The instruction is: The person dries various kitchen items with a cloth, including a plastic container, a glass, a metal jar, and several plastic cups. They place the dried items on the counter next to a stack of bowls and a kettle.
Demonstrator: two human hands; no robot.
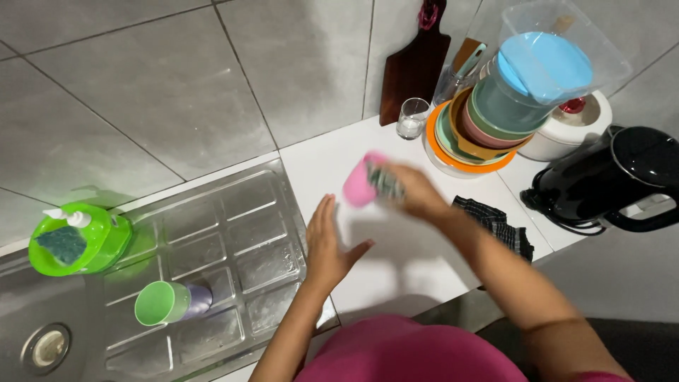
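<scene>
While the right hand [414,189] clasps a pink cup [359,185] and patterned cloth [385,182], the left hand [327,244] hovers spread open just below it.

White counter [396,262] beside steel drainboard [233,233]: right hand [414,191] gripping pink cup [359,182] with a striped cloth, left hand [327,244] open just below it; green cup [163,302] lying on drainboard; stacked coloured bowls [481,127]; black kettle [615,177].
</scene>
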